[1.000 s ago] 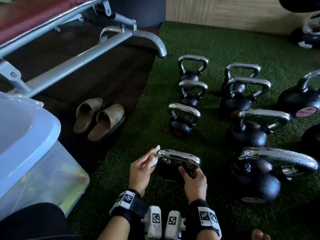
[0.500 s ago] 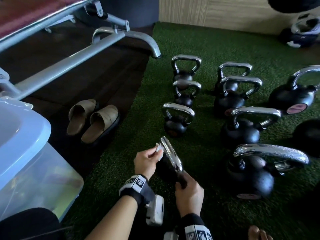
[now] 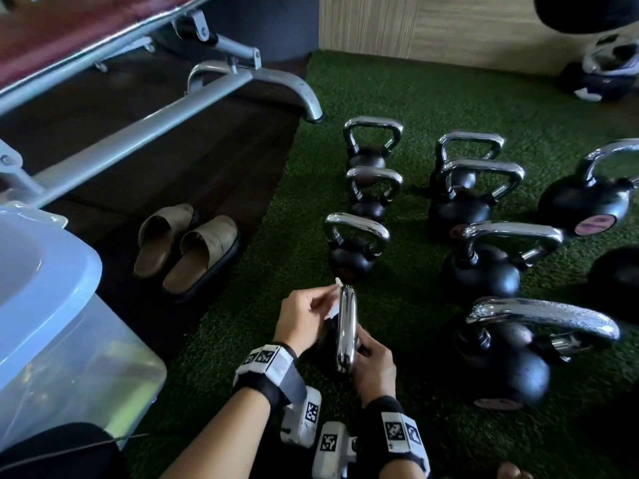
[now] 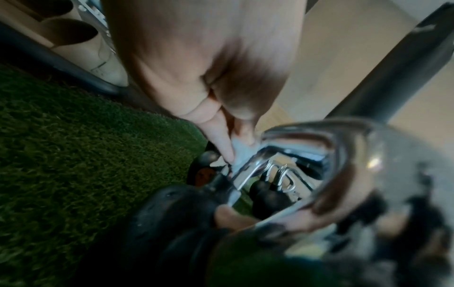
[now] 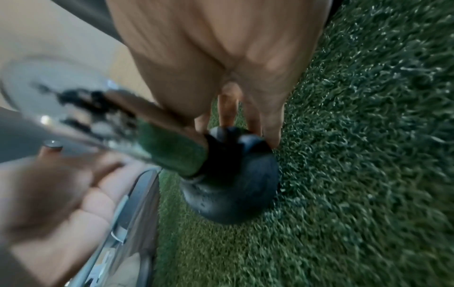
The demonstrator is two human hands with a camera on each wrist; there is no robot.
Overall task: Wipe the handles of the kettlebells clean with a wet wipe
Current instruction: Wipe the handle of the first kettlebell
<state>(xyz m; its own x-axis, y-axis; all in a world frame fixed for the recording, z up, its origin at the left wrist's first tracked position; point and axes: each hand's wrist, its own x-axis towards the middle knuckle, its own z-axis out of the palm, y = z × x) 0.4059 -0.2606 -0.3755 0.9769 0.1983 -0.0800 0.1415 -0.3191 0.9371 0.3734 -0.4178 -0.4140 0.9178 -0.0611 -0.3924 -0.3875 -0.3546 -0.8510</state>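
Observation:
The nearest small kettlebell stands on the green turf with its chrome handle [image 3: 346, 326] turned end-on toward me. My left hand [image 3: 304, 319] pinches a white wet wipe [image 3: 334, 299] against the handle's far upper corner; the left wrist view shows the wipe [image 4: 242, 153] pressed between fingertips and chrome [image 4: 307, 155]. My right hand [image 3: 375, 364] grips the near side of the kettlebell, its fingers down on the black ball [image 5: 233, 174] where the handle [image 5: 98, 124] meets it. Several more black kettlebells with chrome handles stand beyond and to the right.
A big kettlebell [image 3: 505, 361] sits close on the right, another small one [image 3: 352, 250] just beyond the hands. A clear storage bin with a pale blue lid [image 3: 45, 305] stands at left, tan slippers [image 3: 188, 247] and a grey bench frame [image 3: 173, 98] beyond it.
The kettlebell has been rotated about a quarter turn, its handle going from crosswise to end-on. My left hand with the wipe has stayed at the handle's corner; my right hand shifted round with the ball.

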